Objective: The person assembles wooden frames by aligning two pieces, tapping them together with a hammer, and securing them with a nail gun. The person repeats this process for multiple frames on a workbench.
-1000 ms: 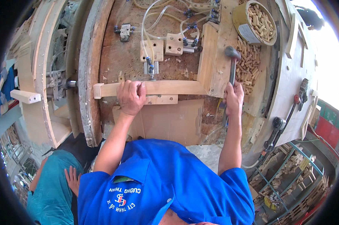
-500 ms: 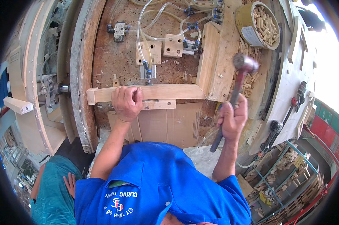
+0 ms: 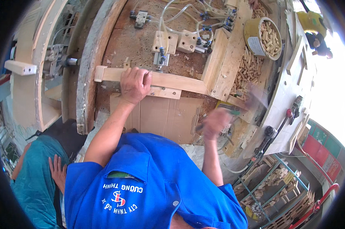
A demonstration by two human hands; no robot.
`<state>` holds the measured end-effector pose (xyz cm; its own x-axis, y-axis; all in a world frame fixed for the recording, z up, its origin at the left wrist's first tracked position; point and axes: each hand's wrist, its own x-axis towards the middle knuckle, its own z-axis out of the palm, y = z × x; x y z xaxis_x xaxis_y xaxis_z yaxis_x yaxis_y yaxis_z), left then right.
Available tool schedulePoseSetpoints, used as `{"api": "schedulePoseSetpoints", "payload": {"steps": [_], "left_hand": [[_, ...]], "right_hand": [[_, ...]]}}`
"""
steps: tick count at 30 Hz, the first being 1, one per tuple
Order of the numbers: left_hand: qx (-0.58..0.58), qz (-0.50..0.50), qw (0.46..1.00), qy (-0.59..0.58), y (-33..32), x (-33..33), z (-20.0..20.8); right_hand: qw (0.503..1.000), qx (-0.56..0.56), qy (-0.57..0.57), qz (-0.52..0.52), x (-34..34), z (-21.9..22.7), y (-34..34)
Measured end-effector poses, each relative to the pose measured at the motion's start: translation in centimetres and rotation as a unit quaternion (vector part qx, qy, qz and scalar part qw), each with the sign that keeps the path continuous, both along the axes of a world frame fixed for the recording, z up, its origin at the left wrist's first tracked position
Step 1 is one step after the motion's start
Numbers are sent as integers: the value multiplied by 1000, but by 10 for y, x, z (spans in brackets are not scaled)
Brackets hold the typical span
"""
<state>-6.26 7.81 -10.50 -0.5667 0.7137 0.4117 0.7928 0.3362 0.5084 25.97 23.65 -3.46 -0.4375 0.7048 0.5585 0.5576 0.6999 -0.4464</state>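
Note:
My left hand is closed over a pale wooden bar lying across the bench. A short end block sits at the bar's left end; the right end meets an angled wooden fence. A pneumatic cylinder points at the bar's far side, its tip close against it. In my right hand, right of the bar and nearer me, is a hammer. Its head is smeared by motion and the handle's butt shows left of the hand.
A yellow tub of wooden dowels stands at the far right, with loose dowels beside it. Clear air hoses loop across the back. Power tools lie on the right. Another person's hand rests on teal clothing at left.
My right hand has swung the hammer lower and slightly left, its head tipping outward to the right. My left hand stays on the bar. The whole view has shifted and tilted a little.

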Motion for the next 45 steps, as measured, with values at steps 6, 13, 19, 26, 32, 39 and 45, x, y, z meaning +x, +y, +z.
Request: {"api": "schedulePoseSetpoints", "payload": {"steps": [6,13,19,26,32,39,45], "left_hand": [[12,17,1000,7,-9,8,-5],[26,29,999,3,-6,-1,-4],[30,12,999,1,-3,2,0],[18,28,999,15,-1,-8,-5],[25,4,1000,-3,0,4,3],[22,37,999,10,0,-4,-2],[21,5,1000,-7,6,0,5]], "right_hand": [[918,-350,-111,151,-103,140,-17],[926,-235,266,132,-113,218,13],[978,-201,-47,-12,-55,9,-15],[899,-351,255,-56,-74,119,13],[976,-211,52,-17,-33,-28,8],[903,-365,226,-20,-129,149,69],[961,-210,152,-98,-141,36,97]]}}
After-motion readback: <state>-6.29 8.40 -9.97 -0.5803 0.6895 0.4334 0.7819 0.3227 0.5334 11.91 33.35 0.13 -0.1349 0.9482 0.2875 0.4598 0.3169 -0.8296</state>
